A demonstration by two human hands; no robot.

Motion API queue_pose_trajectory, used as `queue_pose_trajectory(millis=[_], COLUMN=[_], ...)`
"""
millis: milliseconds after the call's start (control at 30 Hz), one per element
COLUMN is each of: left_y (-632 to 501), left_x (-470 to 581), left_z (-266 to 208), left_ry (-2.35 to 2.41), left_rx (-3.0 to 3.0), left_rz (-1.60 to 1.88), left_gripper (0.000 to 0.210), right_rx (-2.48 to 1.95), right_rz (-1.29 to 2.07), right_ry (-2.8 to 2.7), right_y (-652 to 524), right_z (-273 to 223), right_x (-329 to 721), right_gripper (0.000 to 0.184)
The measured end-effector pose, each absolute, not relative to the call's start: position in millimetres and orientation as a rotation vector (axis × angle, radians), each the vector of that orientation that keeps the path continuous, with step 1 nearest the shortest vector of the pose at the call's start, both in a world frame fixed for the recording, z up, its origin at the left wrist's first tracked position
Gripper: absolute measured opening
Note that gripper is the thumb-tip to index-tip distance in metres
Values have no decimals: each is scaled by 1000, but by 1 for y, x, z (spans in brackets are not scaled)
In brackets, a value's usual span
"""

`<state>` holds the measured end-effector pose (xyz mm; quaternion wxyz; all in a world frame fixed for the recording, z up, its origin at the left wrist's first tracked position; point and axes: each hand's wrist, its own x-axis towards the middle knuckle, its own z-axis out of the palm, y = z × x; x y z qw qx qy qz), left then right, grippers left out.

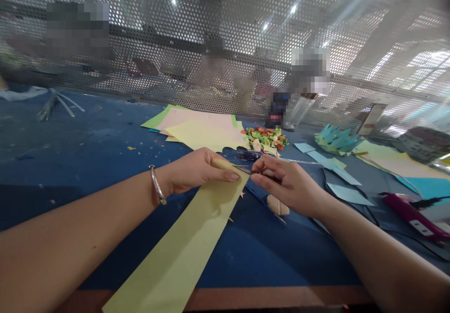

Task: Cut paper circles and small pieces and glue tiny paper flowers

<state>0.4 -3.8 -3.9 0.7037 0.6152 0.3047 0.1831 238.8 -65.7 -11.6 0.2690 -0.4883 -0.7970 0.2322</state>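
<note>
A long pale-yellow paper strip [190,238] slants from the table's front edge up to my hands. Its far end is folded or curled over, and my left hand [200,172] pinches it there, thumb on top. My right hand [284,179] is closed around a small pair of scissors [245,169], whose handles are mostly hidden by the fingers. The blades point left and meet the paper's far right corner, close to my left thumb. Below my right hand lies a small light-brown block [277,205].
Behind my hands are stacked coloured sheets [200,127] and a heap of green and orange paper scraps [265,138]. To the right are blue paper pieces [337,170], a spiky blue paper form [337,139], a purple power strip [415,217] and black cables. A perforated metal screen [158,45] bounds the table's back.
</note>
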Motion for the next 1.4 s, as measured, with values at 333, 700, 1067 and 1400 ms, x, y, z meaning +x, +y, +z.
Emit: queue_pose_trajectory(millis=[333,700,1067,1400], left_y=[-2,0,2,1], left_x=[1,-3,-2,0], left_z=[-6,-2,-1,-2], left_ry=[685,658,699,674], left_rx=[1385,1351,1324,1309], left_rz=[363,284,341,332], left_gripper=[17,24,22,18], right_rx=[-1320,-1306,-1306,-1277], right_rz=[604,598,610,667], right_ry=[-2156,-2152,-2141,-2139], right_y=[-66,-65,-63,-65], right_z=[-13,-11,-10,-10], right_x=[238,239,244,244], right_gripper=[23,22,21,21])
